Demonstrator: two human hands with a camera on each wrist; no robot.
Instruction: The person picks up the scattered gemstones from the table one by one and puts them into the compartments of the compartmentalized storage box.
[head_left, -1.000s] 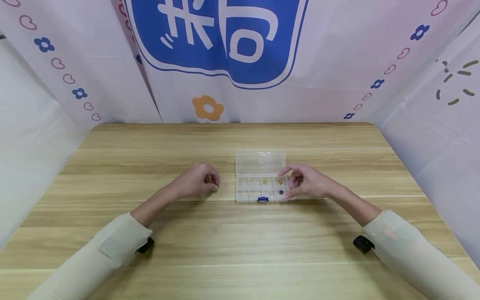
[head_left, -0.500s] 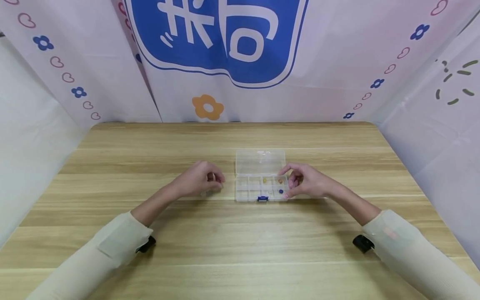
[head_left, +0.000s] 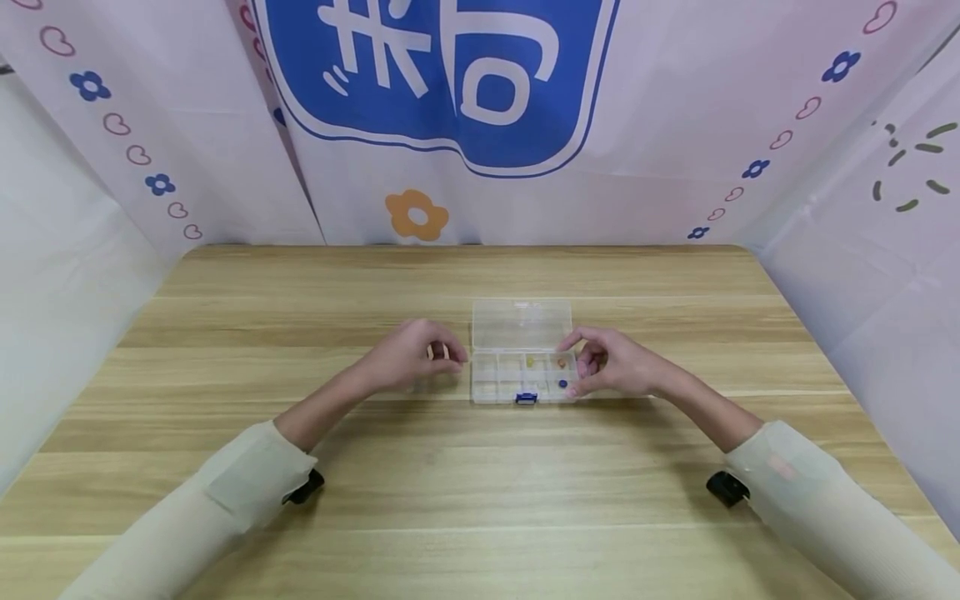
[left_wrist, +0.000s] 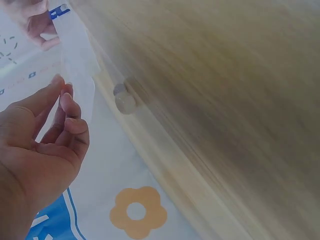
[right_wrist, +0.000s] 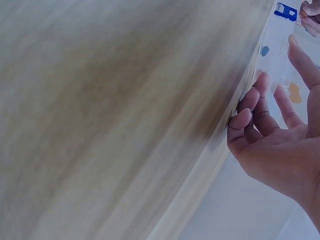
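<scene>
A clear plastic compartment box (head_left: 485,376) lies with its lid (head_left: 521,325) folded open toward the back. It has a blue clasp (head_left: 527,398) in front. A yellow piece (head_left: 529,362), an orange piece (head_left: 561,363) and a blue piece (head_left: 563,383) sit in separate compartments. My right hand (head_left: 618,361) grips the box's right end, thumb at the front corner and forefinger at the back. My left hand (head_left: 420,357) is right by the left end, thumb and forefinger pinched together on a small orange piece (right_wrist: 303,14), mostly hidden by the fingertips.
Two small see-through round pieces (left_wrist: 125,103) lie on the wooden table (head_left: 480,500) near the left hand. A white printed curtain (head_left: 637,192) hangs behind the table's back edge, with white sheets on both sides.
My left hand has moved right, from beside the small see-through pieces to the box's left end, fingertips still pinched. The right hand and the box have stayed in place.
</scene>
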